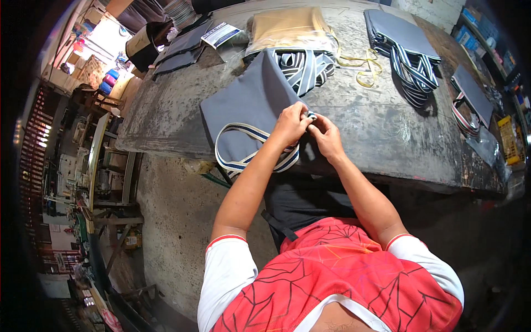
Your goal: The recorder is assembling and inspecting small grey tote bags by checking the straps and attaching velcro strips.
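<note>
A grey fabric bag (243,99) lies at the table's near edge, one corner hanging over it. Its striped strap (224,135), cream and navy, loops across the fabric. My left hand (290,123) is closed at the bag's right edge, its fingers pinching a small bunched bit of striped strap. Close beside it, my right hand (327,137) pinches the same bit from the right, thumb and fingertips together. The rest of what they grip is hidden by the fingers.
Beyond the bag lie a tan fabric stack (290,27) in clear plastic, striped straps (307,69) and a yellow cord (365,69). Grey bags (395,30) with striped handles are piled at the far right. A yellow plastic crate (510,138) stands past the table's right end.
</note>
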Available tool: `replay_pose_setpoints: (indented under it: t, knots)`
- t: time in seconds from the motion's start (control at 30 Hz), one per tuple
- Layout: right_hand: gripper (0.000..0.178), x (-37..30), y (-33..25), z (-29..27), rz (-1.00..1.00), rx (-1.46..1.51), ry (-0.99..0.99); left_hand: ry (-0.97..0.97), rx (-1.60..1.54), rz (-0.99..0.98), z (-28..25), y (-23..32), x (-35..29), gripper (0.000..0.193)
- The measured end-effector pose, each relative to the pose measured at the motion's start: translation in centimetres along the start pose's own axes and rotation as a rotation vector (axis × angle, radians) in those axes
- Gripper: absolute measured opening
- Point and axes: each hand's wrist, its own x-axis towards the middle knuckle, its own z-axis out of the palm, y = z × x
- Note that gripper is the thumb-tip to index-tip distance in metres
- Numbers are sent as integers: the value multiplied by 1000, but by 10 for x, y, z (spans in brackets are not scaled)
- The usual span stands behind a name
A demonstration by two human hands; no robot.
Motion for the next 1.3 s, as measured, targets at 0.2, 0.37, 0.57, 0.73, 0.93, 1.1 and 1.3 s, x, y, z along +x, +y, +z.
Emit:
replay_pose_setpoints:
  t: [0.2, 0.37, 0.57, 0.73, 0.93, 1.1, 1.3]
  knots:
    - [26, 7, 9, -3, -13, -116, 70, 4, 147, 12, 8, 3, -14, 8]
    - [22, 13, 15, 3, 63, -293, 171, 21, 249, 115, 18, -4, -16, 4]
    - [19, 18, 5, 6, 91, -343, 209, 64, 279, 132, 18, -3, -19, 8]
    - [23, 9, 0, -12, 58, -43, 17, 165, 293, -65, 17, 9, -38, 15]
    - [22, 12, -3, -6, 28, -258, 63, 132, 424, 66, 25, 3, -40, 7]
    - [19, 17, 6, -2, -141, -469, 226, 98, 438, 88, 28, 9, -37, 7]
    - [15, 7, -6, -16, 94, 69, -69, 240, 226, -85, 11, 26, -33, 17]
